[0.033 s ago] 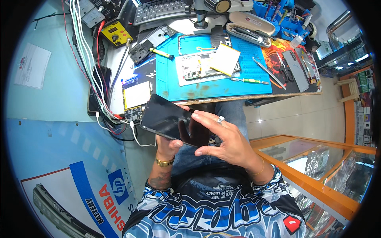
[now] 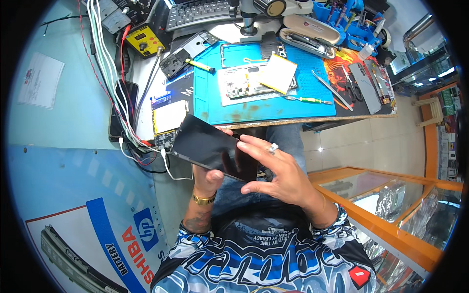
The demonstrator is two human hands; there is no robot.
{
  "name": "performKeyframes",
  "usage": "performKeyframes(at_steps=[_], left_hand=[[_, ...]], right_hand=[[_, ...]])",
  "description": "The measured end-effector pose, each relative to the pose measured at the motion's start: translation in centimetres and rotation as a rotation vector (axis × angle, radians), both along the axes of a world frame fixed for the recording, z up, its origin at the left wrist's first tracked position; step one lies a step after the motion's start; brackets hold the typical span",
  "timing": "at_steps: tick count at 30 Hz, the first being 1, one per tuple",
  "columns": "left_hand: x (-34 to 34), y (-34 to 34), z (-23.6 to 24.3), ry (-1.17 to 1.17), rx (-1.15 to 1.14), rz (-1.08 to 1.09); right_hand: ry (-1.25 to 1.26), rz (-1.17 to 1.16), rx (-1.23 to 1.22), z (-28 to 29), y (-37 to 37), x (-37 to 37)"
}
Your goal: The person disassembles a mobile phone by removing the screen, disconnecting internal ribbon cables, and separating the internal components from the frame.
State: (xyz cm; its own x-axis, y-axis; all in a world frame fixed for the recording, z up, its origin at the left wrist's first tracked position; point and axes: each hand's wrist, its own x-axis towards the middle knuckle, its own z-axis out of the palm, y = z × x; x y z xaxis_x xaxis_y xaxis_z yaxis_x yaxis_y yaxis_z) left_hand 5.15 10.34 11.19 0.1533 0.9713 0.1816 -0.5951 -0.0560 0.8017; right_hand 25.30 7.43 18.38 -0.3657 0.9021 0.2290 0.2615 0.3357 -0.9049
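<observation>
A black smartphone (image 2: 210,146) with a dark, reflective screen is held over my lap, in front of the bench edge. Underneath it, my left hand (image 2: 209,179) grips the phone, thumb along the near edge and fingertips at the far edge. My right hand (image 2: 278,171) spans the phone's right end, its fingers at the far edge and its thumb at the near corner. On the blue work mat (image 2: 210,105) lies an opened phone (image 2: 239,84), with a white rectangular piece (image 2: 278,73) resting partly over it.
Tweezers (image 2: 332,90), a green-handled screwdriver (image 2: 309,100) and scissors (image 2: 352,88) lie to the right. Behind are a microscope stand (image 2: 248,24), a keyboard (image 2: 200,14) and a blue tool holder (image 2: 351,34). White cables (image 2: 110,73) run down the left. A glass display case (image 2: 381,190) stands at right.
</observation>
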Motion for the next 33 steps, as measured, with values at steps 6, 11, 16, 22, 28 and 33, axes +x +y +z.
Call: performKeyframes(at_steps=[6,11,16,22,28,33], left_hand=[[0.5,0.0,0.3,-0.275,-0.23,0.025],[1.1,-0.3,0.4,-0.202,-0.202,-0.035],[1.3,-0.4,0.0,-0.229,-0.206,-0.005],[1.3,-0.4,1.0,-0.271,-0.191,-0.025],[-0.5,-0.1,0.5,-0.399,-0.109,-0.282],[-0.5,-0.1,3.3,-0.383,-0.054,-0.434]], right_hand=[[-0.065,-0.091,0.373,-0.4,0.3,-0.1],[-0.116,-0.163,0.56,-0.7,0.8,-0.7],[-0.13,-0.157,0.649,-0.6,1.1,-1.0],[-0.113,-0.149,0.708,-0.8,1.1,-1.3],[-0.139,-0.124,0.846,-1.2,-0.1,-1.2],[-0.218,-0.137,0.899,-3.8,-2.1,-0.4]])
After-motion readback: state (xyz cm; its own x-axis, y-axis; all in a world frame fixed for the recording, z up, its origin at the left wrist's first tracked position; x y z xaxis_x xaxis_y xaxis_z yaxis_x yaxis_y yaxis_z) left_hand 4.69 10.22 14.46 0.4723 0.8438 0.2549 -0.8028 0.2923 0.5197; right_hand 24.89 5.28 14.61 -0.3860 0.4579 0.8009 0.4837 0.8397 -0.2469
